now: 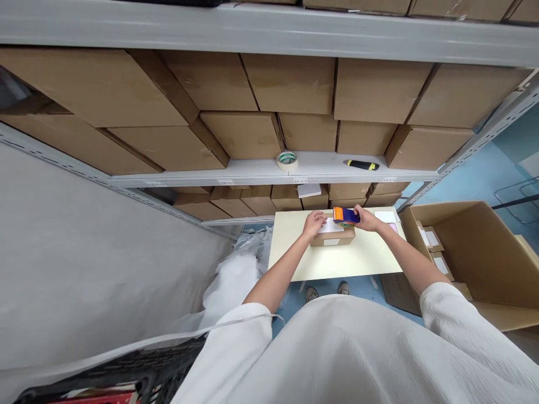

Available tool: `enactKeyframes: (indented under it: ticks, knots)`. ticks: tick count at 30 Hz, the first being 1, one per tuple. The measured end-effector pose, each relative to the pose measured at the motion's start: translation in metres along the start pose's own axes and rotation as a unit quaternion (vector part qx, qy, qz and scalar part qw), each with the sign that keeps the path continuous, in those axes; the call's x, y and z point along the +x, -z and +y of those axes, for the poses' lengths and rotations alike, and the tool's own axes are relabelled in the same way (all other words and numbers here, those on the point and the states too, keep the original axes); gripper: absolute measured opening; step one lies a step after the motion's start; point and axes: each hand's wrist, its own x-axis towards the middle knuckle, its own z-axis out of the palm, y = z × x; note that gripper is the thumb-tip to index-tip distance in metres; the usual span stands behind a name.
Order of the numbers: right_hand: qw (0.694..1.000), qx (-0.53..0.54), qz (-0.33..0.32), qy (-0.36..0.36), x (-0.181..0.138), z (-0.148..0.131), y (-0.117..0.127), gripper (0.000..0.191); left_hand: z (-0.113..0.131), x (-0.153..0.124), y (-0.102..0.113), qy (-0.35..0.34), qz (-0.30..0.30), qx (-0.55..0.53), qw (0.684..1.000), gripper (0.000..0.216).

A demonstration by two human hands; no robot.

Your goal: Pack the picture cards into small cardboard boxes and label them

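A small cardboard box (pixel 340 238) lies on the pale yellow table (pixel 303 264), with a white paper (pixel 330 225) on its top and a white label on its near side. My right hand (pixel 367 219) is closed around a blue and orange tape dispenser (pixel 347 215), held over the right part of the box top. My left hand (pixel 314 224) rests at the box's left top edge, fingers stretched toward the paper and seemingly touching it. How the tape meets the box is too small to make out.
Shelves of cardboard boxes (pixel 290 84) stand ahead. A masking tape roll (pixel 288 161) and a utility knife (pixel 361 165) lie on one shelf. At right is a large open carton (pixel 488 252) with small boxes inside; white plastic wrap (pixel 236 280) hangs left. A black crate (pixel 168 370) stands lower left.
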Motion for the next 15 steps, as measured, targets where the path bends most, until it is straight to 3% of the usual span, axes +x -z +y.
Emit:
enactKeyframes:
  ticks: [2, 5, 11, 15]
  knots:
    - [1.000, 0.004, -0.001, 0.001, -0.001, -0.001, 0.000, 0.056, 0.011, 0.004, -0.010, 0.057, -0.004, -0.071, 0.996, 0.034]
    - [1.000, 0.005, 0.000, 0.001, -0.001, -0.001, 0.001, 0.055, 0.022, 0.007, -0.022, 0.091, -0.007, -0.102, 0.991, 0.040]
    - [1.000, 0.007, 0.003, 0.012, 0.001, 0.001, -0.006, 0.050, 0.025, 0.008, -0.021, 0.074, 0.027, -0.040, 0.996, 0.048]
    - [0.999, 0.012, -0.013, 0.037, 0.006, -0.004, -0.011, 0.069, 0.018, 0.007, -0.008, 0.046, 0.066, 0.007, 0.997, 0.051]
